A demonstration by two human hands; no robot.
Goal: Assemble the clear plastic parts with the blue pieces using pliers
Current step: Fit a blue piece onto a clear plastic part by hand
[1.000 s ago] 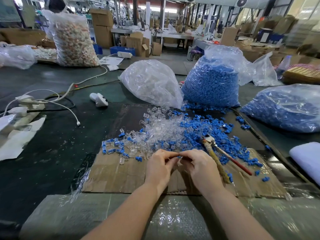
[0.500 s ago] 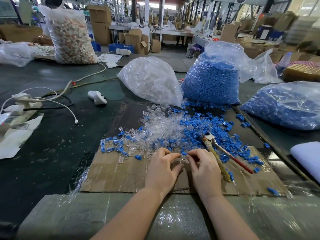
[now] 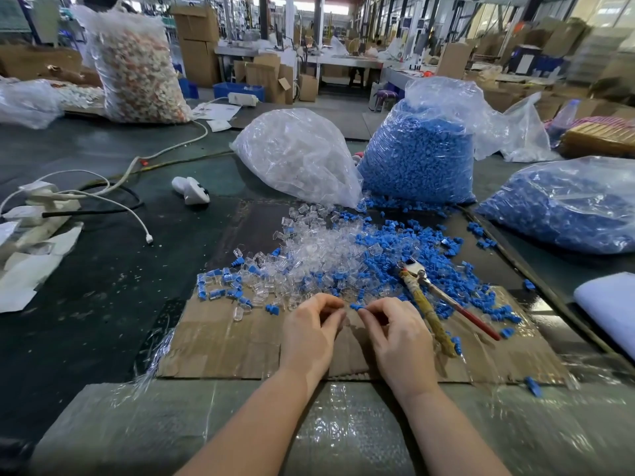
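Both of my hands hover over the cardboard sheet (image 3: 223,345), at the near edge of a mixed pile. My left hand (image 3: 311,329) has its fingers curled, its thumb and forefinger pinching what looks like a small clear part that is hard to make out. My right hand (image 3: 395,333) pinches a blue piece (image 3: 356,306) at its fingertips, a short gap from the left fingers. Loose clear parts (image 3: 319,252) and blue pieces (image 3: 415,245) lie heaped beyond. The pliers (image 3: 426,304), with one taped handle and one red, lie untouched to the right of my right hand.
Behind the pile stand a bag of clear parts (image 3: 299,156) and a bag of blue pieces (image 3: 419,156); another blue bag (image 3: 563,204) lies at the right. A white handheld device (image 3: 190,190), cables and a power strip (image 3: 37,201) sit at the left. White foam (image 3: 611,304) is at the right edge.
My hands, pressed together a second ago, have drawn slightly apart and shifted toward the pile's edge. A blue piece now shows at my right fingertips. The pliers have stayed put.
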